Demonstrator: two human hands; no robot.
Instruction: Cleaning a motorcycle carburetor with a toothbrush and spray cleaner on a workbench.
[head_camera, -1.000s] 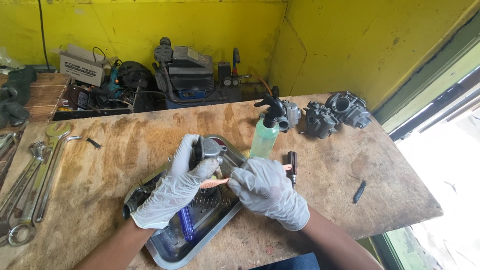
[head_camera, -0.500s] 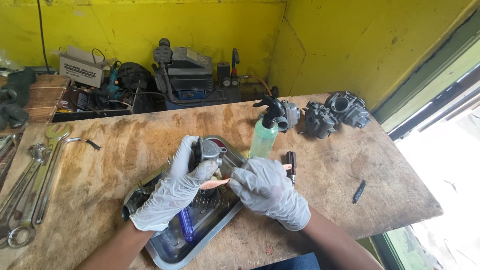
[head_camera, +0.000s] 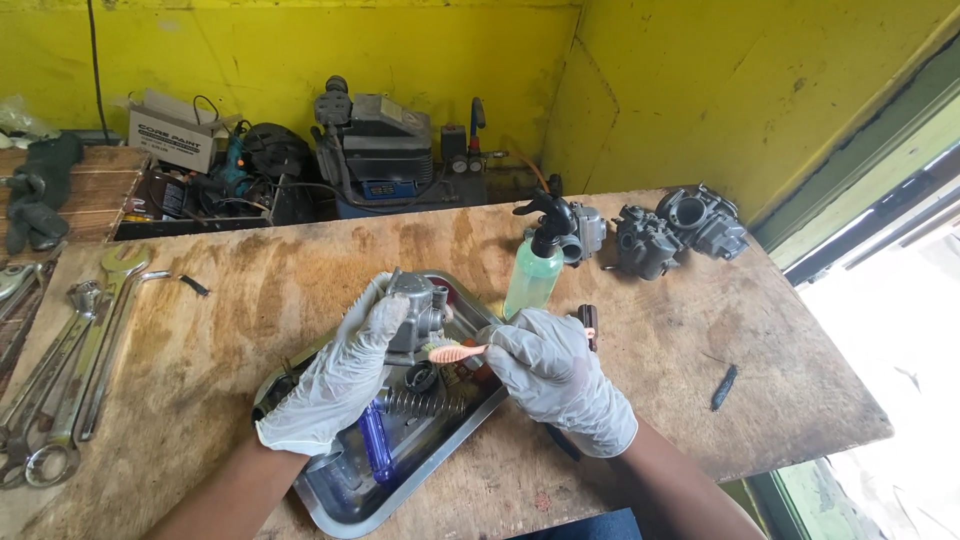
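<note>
Both my hands wear pale gloves over a metal tray (head_camera: 335, 495) on a wooden workbench. My left hand (head_camera: 335, 375) grips a grey metal carburetor (head_camera: 418, 308) held above the tray. My right hand (head_camera: 555, 375) holds an orange toothbrush (head_camera: 458, 352), its bristle end pressed against the carburetor's lower side. Inside the tray lie a coil spring (head_camera: 420, 404), a small black round part (head_camera: 421, 376) and a blue-handled tool (head_camera: 376, 443).
A green spray bottle (head_camera: 533, 270) stands just behind the tray, with three more carburetors (head_camera: 660, 232) at the back right. Several wrenches (head_camera: 62, 370) lie at the left. A small black piece (head_camera: 723, 387) rests near the right edge. A compressor (head_camera: 375, 150) sits against the yellow wall.
The two hands and the carburetor stay over the tray; the toothbrush has shifted slightly against the carburetor. The view has barely moved.
</note>
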